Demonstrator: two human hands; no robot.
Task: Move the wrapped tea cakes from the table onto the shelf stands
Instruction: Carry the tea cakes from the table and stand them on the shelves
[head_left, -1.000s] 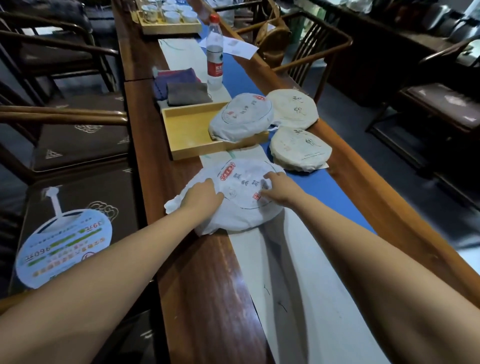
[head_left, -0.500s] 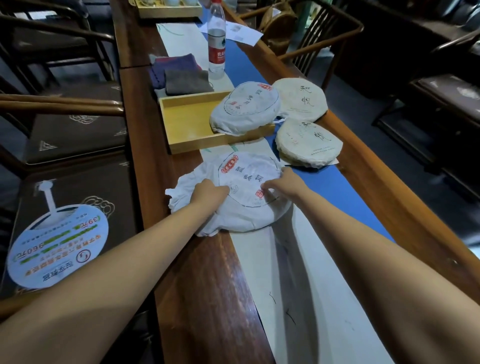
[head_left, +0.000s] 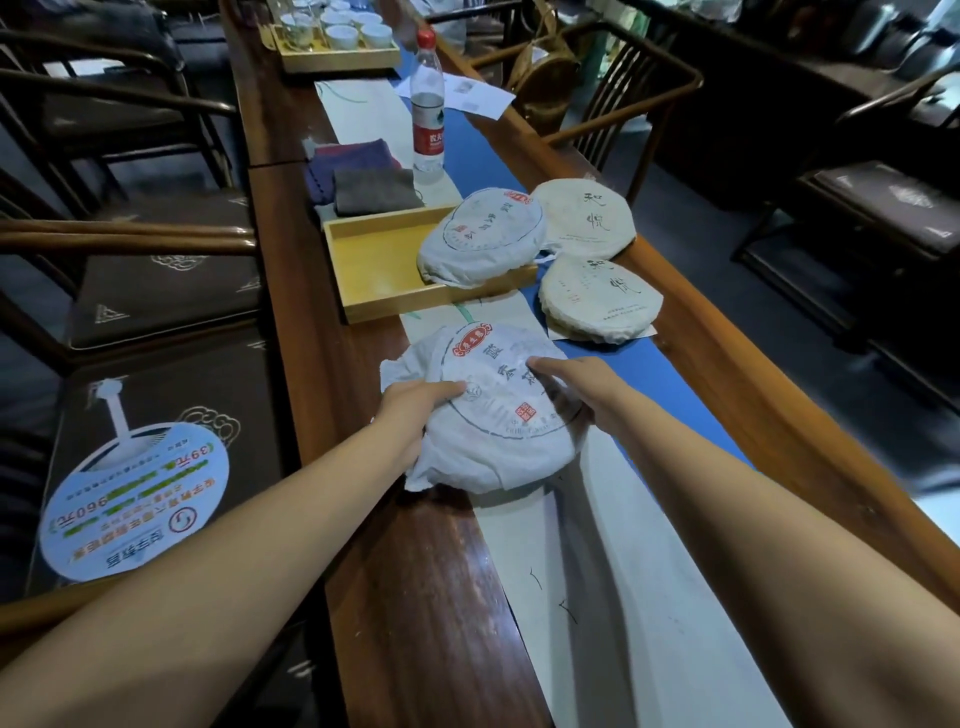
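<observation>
**Long wooden table, one tea cake in both hands**

Dark wood chairs line both sides of a long brown wooden table (head_left: 415, 597) with a pale runner and a blue strip along its middle.

Near the table's centre, the nearest round tea cake in white printed paper (head_left: 498, 410) is gripped from both sides. Its near edge looks tilted up off the runner, with loose wrapping hanging below. The left hand (head_left: 410, 410) grasps its 9 o'clock edge, thumb on the printed face and fingers hidden under the paper. The right hand (head_left: 571, 384) grasps its 3 o'clock edge, thumb on top.

At 12 o'clock from it, a second white-wrapped tea cake (head_left: 483, 239) leans on the rim of a shallow yellow wooden tray (head_left: 379, 270). At 1 o'clock lie two cream-wrapped tea cakes with black calligraphy, one nearer (head_left: 602, 301) and one farther (head_left: 584, 218), just beside each other.

Beyond the tray sit folded dark cloths (head_left: 363, 176) and a clear plastic water bottle with a red cap and label (head_left: 428, 104). Farther off, white cups fill another wooden tray (head_left: 337, 47). At 9 o'clock, a round printed paper fan (head_left: 135, 499) lies on a chair cushion.
</observation>
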